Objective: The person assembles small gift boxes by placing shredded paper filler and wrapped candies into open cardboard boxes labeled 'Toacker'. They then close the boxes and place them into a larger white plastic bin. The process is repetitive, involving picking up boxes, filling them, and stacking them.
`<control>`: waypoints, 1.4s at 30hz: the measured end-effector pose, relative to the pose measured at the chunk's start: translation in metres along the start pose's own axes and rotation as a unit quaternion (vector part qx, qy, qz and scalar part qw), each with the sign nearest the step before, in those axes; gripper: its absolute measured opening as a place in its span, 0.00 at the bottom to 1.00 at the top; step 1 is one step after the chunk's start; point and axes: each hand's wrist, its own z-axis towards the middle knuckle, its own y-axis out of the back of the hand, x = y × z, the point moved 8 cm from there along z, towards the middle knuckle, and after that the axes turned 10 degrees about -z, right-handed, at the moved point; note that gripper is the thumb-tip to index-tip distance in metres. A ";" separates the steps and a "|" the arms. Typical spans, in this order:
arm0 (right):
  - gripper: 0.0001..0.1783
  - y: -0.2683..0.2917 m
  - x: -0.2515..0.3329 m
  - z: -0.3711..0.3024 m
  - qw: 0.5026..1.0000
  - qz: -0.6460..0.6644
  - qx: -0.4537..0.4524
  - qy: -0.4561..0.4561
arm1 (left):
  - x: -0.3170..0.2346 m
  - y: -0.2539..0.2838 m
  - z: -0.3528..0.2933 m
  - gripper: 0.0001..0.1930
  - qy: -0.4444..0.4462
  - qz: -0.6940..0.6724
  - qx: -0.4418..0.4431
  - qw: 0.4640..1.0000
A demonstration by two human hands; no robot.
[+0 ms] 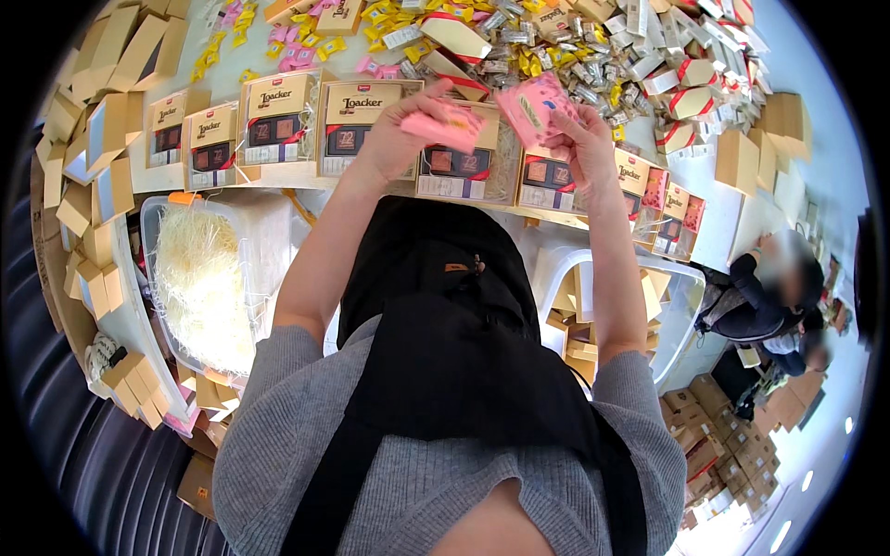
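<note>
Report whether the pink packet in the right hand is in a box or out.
Out: the pink packet is gripped near its edge in the right hand, with none of the tan boxes around it.

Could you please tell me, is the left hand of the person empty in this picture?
No, the left hand holds a pink packet above the row of boxes.
</note>
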 end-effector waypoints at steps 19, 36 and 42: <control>0.20 -0.078 0.008 -0.092 0.977 -0.049 -0.136 0.159 | -0.009 -0.045 -0.034 0.06 0.055 0.307 0.246 0.918; 0.13 -0.111 0.001 -0.128 0.915 -0.138 -0.298 0.234 | 0.015 -0.019 -0.064 0.07 0.117 0.498 0.099 0.854; 0.10 -0.111 0.004 -0.137 0.875 -0.222 -0.304 0.304 | 0.024 -0.027 -0.062 0.07 0.153 0.512 0.118 0.837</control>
